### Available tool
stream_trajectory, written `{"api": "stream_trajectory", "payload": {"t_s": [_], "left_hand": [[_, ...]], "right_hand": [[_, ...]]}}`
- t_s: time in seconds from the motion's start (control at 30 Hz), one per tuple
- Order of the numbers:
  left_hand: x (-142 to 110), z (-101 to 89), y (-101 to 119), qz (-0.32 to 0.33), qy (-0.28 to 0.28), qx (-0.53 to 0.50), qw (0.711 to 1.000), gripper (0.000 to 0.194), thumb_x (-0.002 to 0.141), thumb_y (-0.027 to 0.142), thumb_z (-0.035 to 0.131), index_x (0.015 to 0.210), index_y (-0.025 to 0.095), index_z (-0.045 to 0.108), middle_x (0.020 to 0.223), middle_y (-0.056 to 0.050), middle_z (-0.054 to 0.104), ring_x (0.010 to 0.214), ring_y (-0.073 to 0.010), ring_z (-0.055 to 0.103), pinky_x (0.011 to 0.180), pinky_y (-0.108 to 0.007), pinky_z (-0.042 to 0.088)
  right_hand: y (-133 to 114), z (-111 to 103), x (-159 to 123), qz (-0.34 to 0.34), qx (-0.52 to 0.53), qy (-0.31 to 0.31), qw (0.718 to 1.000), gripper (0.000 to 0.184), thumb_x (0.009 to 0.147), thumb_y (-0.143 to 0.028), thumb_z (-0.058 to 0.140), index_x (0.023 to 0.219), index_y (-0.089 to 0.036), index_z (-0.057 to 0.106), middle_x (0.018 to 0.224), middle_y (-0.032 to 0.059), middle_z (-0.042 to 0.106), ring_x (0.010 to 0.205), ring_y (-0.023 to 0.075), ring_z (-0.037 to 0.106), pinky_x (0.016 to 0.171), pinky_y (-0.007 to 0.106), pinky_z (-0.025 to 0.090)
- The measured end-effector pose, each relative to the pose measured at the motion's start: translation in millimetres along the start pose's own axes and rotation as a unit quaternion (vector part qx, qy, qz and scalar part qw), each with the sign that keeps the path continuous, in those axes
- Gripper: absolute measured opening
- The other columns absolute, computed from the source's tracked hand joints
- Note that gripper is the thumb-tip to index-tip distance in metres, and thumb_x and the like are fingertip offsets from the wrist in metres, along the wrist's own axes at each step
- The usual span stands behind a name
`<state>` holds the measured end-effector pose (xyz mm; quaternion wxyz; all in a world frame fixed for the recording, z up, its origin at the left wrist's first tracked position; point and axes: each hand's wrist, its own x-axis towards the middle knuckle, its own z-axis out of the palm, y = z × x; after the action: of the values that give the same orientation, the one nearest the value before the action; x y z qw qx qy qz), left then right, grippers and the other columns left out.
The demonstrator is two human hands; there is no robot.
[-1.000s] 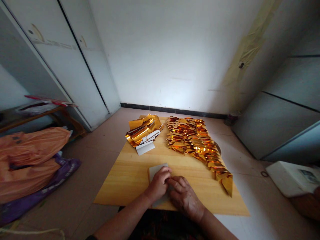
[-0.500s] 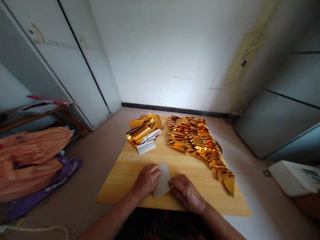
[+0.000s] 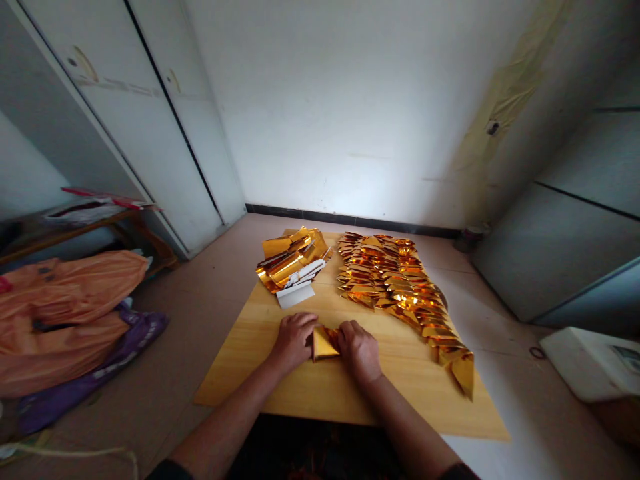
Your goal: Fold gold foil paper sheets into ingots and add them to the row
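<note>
A sheet of gold foil paper [image 3: 325,343], partly folded with its shiny side showing, lies on the wooden board [image 3: 240,363] between my hands. My left hand [image 3: 295,340] grips its left edge with bent fingers. On the opposite side, my right hand [image 3: 359,348] is closed over the sheet's right end, hiding part of it. Beyond my left hand sits a loose pile of gold paper sheets [image 3: 287,268], some with their white backs up. To the right, rows of folded gold paper pieces [image 3: 400,283] overlap in a long curving band.
Orange and purple bags [image 3: 65,300] lie on the floor at the left, near a low wooden shelf [image 3: 115,217]. A white box [image 3: 590,363] stands at the right. Cabinets [image 3: 165,120] and a white wall [image 3: 330,113] bound the far side.
The sheet lay flat with its pale side up; now it is folded and shows gold. Both hands have shifted slightly away from me, and the right hand has closed over the paper's end.
</note>
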<state>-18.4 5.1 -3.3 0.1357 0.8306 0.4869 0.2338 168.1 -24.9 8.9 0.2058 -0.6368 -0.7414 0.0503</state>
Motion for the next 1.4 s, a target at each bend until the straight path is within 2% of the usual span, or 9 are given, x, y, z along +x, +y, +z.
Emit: {"api": "stream_trajectory", "payload": {"t_s": [0.17, 0.3, 0.37, 0.43, 0.5, 0.77, 1.03, 1.23, 1.4], "left_hand": [[-9.3, -5.5, -7.9, -0.015, 0.042, -0.010, 0.999, 0.036, 0.071, 0.008, 0.054, 0.102, 0.022, 0.067, 0.113, -0.007, 0.065, 0.107, -0.0240, 0.056, 0.092, -0.042, 0.041], [-21.3, -10.8, 4.7, 0.026, 0.085, -0.045, 0.995, 0.033, 0.079, 0.006, 0.044, 0.096, 0.022, 0.068, 0.104, -0.006, 0.067, 0.101, -0.0199, 0.058, 0.089, -0.037, 0.044], [-27.3, -14.3, 17.4, 0.074, 0.070, -0.053, 0.993, 0.027, 0.081, 0.010, 0.046, 0.092, 0.022, 0.068, 0.101, -0.005, 0.068, 0.097, -0.0193, 0.058, 0.089, -0.037, 0.044], [-32.0, -16.0, 29.4, 0.112, 0.048, -0.051, 0.991, 0.023, 0.083, 0.016, 0.049, 0.095, 0.022, 0.068, 0.102, -0.006, 0.067, 0.099, -0.0200, 0.058, 0.090, -0.038, 0.044], [-35.1, -14.7, 36.9, 0.123, 0.032, -0.038, 0.991, 0.022, 0.082, 0.019, 0.053, 0.100, 0.022, 0.067, 0.107, -0.007, 0.065, 0.102, -0.0213, 0.057, 0.092, -0.040, 0.044], [-38.6, 4.1, 34.9, 0.100, 0.057, -0.004, 0.993, 0.025, 0.084, 0.013, 0.050, 0.099, 0.022, 0.067, 0.116, -0.009, 0.060, 0.109, -0.0229, 0.054, 0.095, -0.039, 0.047], [-38.1, 2.8, 40.3, 0.089, 0.040, -0.007, 0.995, 0.024, 0.086, 0.015, 0.047, 0.095, 0.022, 0.068, 0.108, -0.009, 0.063, 0.101, -0.0221, 0.056, 0.090, -0.038, 0.050], [-36.8, 2.7, 41.7, 0.089, 0.030, 0.022, 0.995, 0.023, 0.086, 0.015, 0.047, 0.093, 0.021, 0.068, 0.108, -0.008, 0.063, 0.100, -0.0218, 0.056, 0.089, -0.038, 0.048], [-36.8, 0.7, 45.8, 0.074, 0.026, 0.037, 0.996, 0.018, 0.085, 0.017, 0.052, 0.090, 0.024, 0.068, 0.109, -0.005, 0.064, 0.099, -0.0223, 0.056, 0.086, -0.039, 0.043]], "right_hand": [[0.7, 6.1, -0.9, -0.024, -0.077, -0.028, 0.996, 0.004, 0.082, -0.016, 0.054, 0.080, -0.018, 0.057, 0.080, 0.0029, 0.060, 0.068, 0.0137, 0.056, 0.059, 0.023, 0.034], [0.5, 8.2, -1.4, -0.024, -0.098, -0.027, 0.995, 0.005, 0.079, -0.013, 0.056, 0.080, -0.018, 0.055, 0.080, 0.0035, 0.058, 0.069, 0.0142, 0.055, 0.060, 0.025, 0.034], [0.3, 9.3, -2.1, -0.023, -0.100, -0.018, 0.995, 0.003, 0.079, -0.015, 0.056, 0.080, -0.018, 0.055, 0.078, 0.0036, 0.058, 0.069, 0.0146, 0.055, 0.060, 0.025, 0.034], [0.1, 10.1, -2.8, -0.024, -0.099, -0.012, 0.995, 0.001, 0.080, -0.018, 0.055, 0.080, -0.018, 0.054, 0.078, 0.0036, 0.057, 0.069, 0.0151, 0.055, 0.059, 0.025, 0.034], [0.1, 10.2, -3.0, -0.023, -0.099, -0.012, 0.995, 0.002, 0.081, -0.018, 0.054, 0.080, -0.017, 0.054, 0.077, 0.0039, 0.057, 0.069, 0.0154, 0.055, 0.059, 0.025, 0.034], [-0.3, 9.4, -0.8, -0.021, -0.115, -0.046, 0.992, 0.005, 0.081, -0.012, 0.053, 0.082, -0.016, 0.054, 0.079, 0.0060, 0.058, 0.070, 0.0164, 0.056, 0.060, 0.026, 0.036], [2.7, 14.3, 2.1, -0.024, -0.137, -0.042, 0.989, 0.015, 0.086, -0.006, 0.043, 0.083, -0.017, 0.053, 0.077, 0.0057, 0.058, 0.065, 0.0151, 0.056, 0.056, 0.025, 0.035], [1.8, 13.4, 3.4, -0.012, -0.116, -0.026, 0.993, 0.014, 0.089, -0.012, 0.043, 0.082, -0.017, 0.053, 0.076, 0.0037, 0.058, 0.063, 0.0136, 0.056, 0.053, 0.024, 0.033], [8.8, 3.5, 5.8, 0.034, -0.064, -0.013, 0.997, 0.007, 0.089, -0.023, 0.048, 0.088, -0.018, 0.053, 0.084, 0.0027, 0.058, 0.068, 0.0132, 0.058, 0.053, 0.022, 0.033]]}}
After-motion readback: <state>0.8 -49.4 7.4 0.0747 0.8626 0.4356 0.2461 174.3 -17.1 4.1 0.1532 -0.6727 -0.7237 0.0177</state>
